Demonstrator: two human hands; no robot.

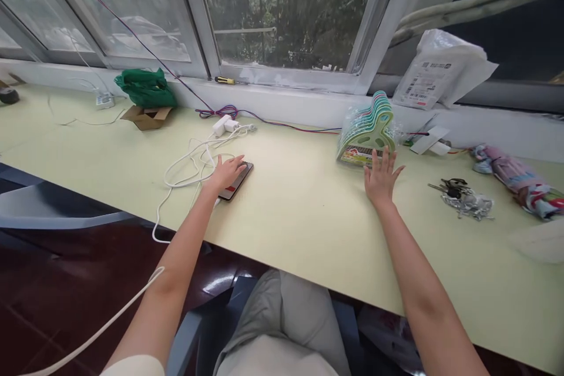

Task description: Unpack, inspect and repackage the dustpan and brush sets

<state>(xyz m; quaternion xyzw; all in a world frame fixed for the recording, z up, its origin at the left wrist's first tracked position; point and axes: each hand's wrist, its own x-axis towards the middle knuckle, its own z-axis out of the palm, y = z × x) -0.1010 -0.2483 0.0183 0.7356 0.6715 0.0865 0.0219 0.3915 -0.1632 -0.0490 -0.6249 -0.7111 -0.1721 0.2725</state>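
My left hand (226,174) lies over a dark smartphone (241,180), its fingers stretched out across the screen. A white charging cable (176,183) loops beside that hand. On the right, my right hand (381,178) has its fingers spread, the tips at the lower front of a bundle of green plastic hangers (378,129) in clear wrap. The hangers stand upright near the wall, with a printed label (358,154) low on the front. Whether the right fingertips press on the wrap or only hover before it, I cannot tell.
White charger plugs (225,124) lie behind the phone. A green bag (145,87) sits on a small cardboard box (147,118) at left. Keys (453,189) and a folded umbrella (520,179) lie at right. A screwdriver (225,80) and a white parcel (434,73) rest on the sill.
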